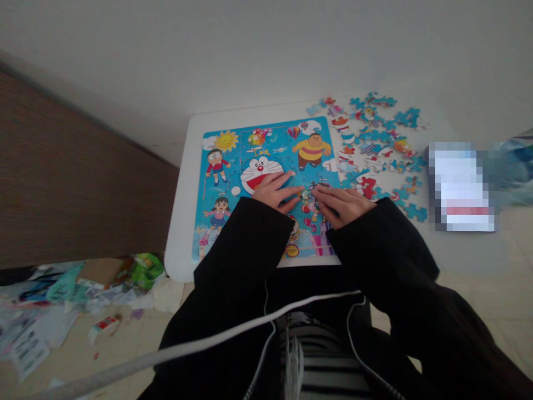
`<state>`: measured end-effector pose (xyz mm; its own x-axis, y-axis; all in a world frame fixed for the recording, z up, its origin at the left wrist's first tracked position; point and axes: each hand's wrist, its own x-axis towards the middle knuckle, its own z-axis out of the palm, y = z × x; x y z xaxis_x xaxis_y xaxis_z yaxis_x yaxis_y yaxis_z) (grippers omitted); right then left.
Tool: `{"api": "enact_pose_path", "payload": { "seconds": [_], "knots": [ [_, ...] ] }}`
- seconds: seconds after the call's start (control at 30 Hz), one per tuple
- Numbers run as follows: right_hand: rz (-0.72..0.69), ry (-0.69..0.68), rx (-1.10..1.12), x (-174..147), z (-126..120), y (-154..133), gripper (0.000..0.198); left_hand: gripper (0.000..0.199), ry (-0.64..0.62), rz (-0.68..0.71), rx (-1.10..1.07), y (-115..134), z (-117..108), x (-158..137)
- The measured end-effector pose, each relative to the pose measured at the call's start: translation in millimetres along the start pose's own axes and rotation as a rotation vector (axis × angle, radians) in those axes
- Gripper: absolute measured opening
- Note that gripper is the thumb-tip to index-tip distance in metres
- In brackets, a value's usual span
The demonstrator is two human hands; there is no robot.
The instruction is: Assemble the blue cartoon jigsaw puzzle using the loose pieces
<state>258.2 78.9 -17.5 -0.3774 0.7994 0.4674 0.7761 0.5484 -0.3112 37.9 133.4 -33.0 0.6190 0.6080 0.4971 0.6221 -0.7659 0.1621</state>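
A blue cartoon jigsaw puzzle (266,141) lies in its flat tray on a white table, a big round white cat face at its middle. My left hand (277,191) rests on the board with fingers spread, just right of that face's mouth. My right hand (343,204) is at the right part of the board, thumb and fingertips pinched together at a small patterned puzzle piece (316,189). The fingers partly cover that piece. Both sleeves hide some of the board's lower edge.
Several loose puzzle pieces (375,150) are heaped right of the board. A phone with a blurred screen (462,186) lies beyond them. A brown wooden panel (75,172) stands left. Bags and papers (104,278) litter the floor. A white cord (233,328) crosses in front.
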Motion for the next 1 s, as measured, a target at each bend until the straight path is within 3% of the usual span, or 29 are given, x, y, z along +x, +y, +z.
{"api": "enact_pose_path", "payload": {
  "seconds": [0.57,1.0],
  "knots": [
    [-0.045,-0.004,-0.013,0.6,-2.3,0.2,0.028,0.027,0.037,0.040,0.019,-2.7,2.1,-4.9],
    [0.005,0.027,0.029,0.9,-2.5,-0.6,0.026,0.026,0.005,-0.017,-0.007,-0.7,1.2,-4.3]
  ]
}}
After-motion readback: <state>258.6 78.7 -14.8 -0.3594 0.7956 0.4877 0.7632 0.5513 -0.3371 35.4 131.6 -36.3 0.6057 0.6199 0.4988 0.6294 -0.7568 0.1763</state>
